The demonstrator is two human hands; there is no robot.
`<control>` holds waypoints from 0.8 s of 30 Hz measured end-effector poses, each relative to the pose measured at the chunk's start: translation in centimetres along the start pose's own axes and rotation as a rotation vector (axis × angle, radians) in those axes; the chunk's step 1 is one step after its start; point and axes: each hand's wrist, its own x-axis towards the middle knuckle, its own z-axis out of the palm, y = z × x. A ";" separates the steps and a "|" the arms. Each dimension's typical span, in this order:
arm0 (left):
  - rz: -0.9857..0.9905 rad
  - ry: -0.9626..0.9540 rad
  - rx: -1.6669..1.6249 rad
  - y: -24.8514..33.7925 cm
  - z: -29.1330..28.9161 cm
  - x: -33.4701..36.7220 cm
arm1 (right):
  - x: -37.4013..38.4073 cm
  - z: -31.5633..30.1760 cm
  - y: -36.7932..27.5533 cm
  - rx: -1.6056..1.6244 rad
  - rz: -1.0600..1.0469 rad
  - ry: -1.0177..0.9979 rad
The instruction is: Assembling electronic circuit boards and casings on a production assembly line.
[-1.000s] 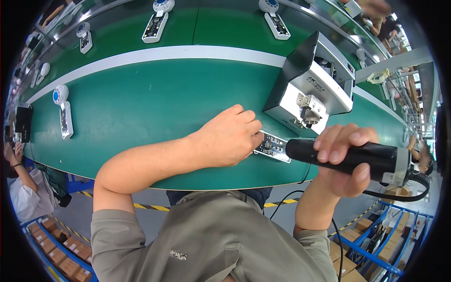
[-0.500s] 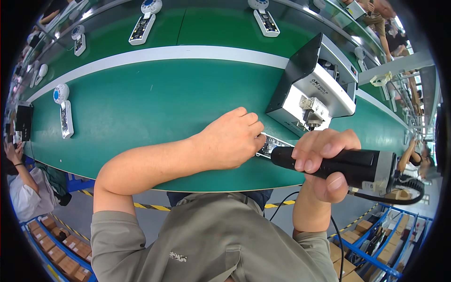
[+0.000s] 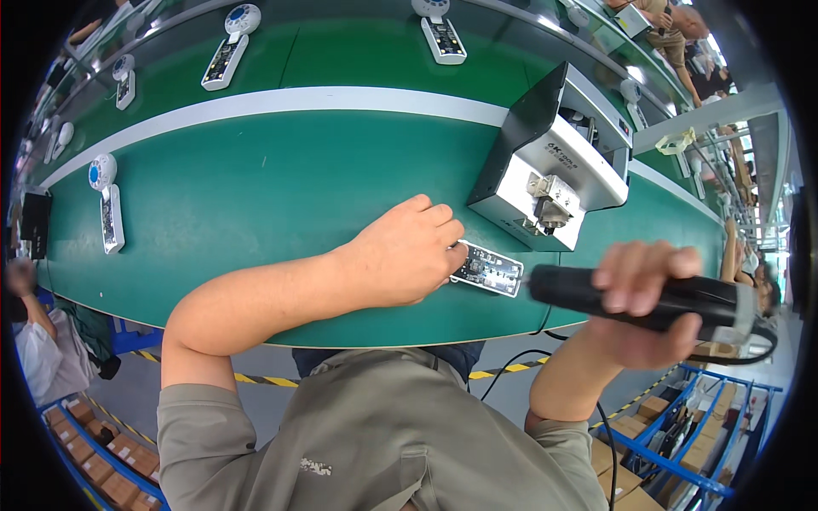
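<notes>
My left hand point(image 3: 409, 251) is closed on the near end of a long white housing with an exposed circuit board point(image 3: 490, 268), which lies on the green bench. The fingers hide that end of it. My right hand point(image 3: 643, 302), slightly blurred, is wrapped round a black corded electric screwdriver point(image 3: 567, 288). The driver is held almost level, its tip end pointing left toward the housing's free end, with a small gap between them in the picture. Just beyond the housing stands a silver and black screw feeder point(image 3: 554, 157), which neither hand touches.
A white handset-like unit with a round blue-marked head point(image 3: 106, 204) lies on the bench at left. Similar units point(image 3: 226, 60) rest on the green conveyor belt point(image 3: 341, 60) behind a white rail point(image 3: 341, 98). The driver's cable point(image 3: 609, 434) hangs at right. Other people work at both sides.
My right hand has drawn the screwdriver to the right, away from the circuit board, uncovering the housing's right end. My left hand keeps its hold on the housing. The view has shifted a little.
</notes>
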 end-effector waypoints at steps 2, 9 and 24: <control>-0.009 -0.004 -0.002 0.0 0.1 0.0 | 0.5 -1.1 -1.2 -0.045 -0.059 0.043; -0.014 0.000 -0.009 0.1 0.1 0.0 | 2.4 -2.7 0.5 -0.255 -0.177 -0.095; -0.004 -0.004 -0.029 0.0 -2.1 -3.0 | 0.3 2.0 0.3 -0.162 -0.030 -0.032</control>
